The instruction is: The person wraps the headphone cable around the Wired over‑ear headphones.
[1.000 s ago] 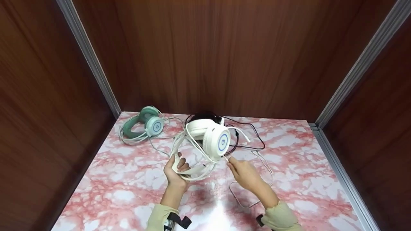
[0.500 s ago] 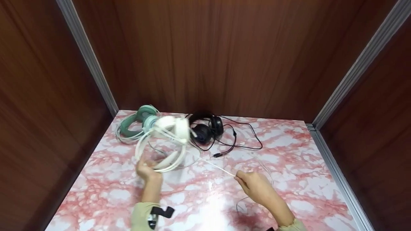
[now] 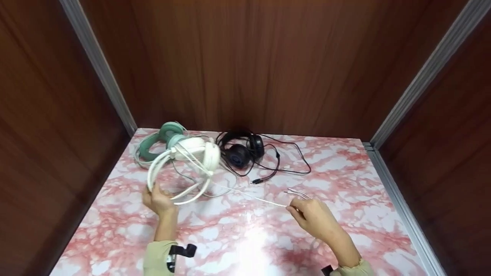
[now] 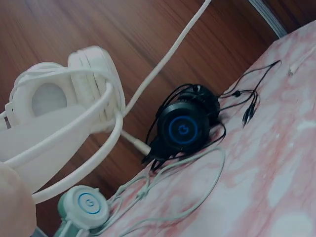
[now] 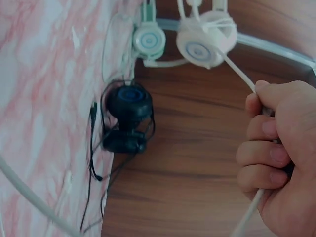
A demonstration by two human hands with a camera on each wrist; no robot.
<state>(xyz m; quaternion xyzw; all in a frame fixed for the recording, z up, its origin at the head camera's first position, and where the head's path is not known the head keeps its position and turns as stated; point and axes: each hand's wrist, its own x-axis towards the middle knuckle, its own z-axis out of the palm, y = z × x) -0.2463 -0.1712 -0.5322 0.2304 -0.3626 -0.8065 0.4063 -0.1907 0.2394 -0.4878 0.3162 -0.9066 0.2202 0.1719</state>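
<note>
The white headphones (image 3: 211, 156) are held up over the left part of the marbled table (image 3: 215, 245), in front of the green headphones (image 3: 147, 150) and partly hiding them from the head view. Their long axis runs on a slant — headband arch low and toward the person, ear cups away from the person and a little rightward. One cup turns its outer face to the person's right, where a blue ring shows (clearest from the right wrist).

They are white all over, with chunky padded cups, two slim tubes arching side by side and a broad, thin strap beneath them.

The left hand (image 3: 160, 201) grips the headband at its near bend, fingers bent about it. The right hand (image 3: 314, 218) is closed round the white cable (image 3: 264, 199), all fingers curled in — and the cable stretches nearly straight from there to the headphones. Black headphones (image 3: 238, 155) lie near the back wall.
</note>
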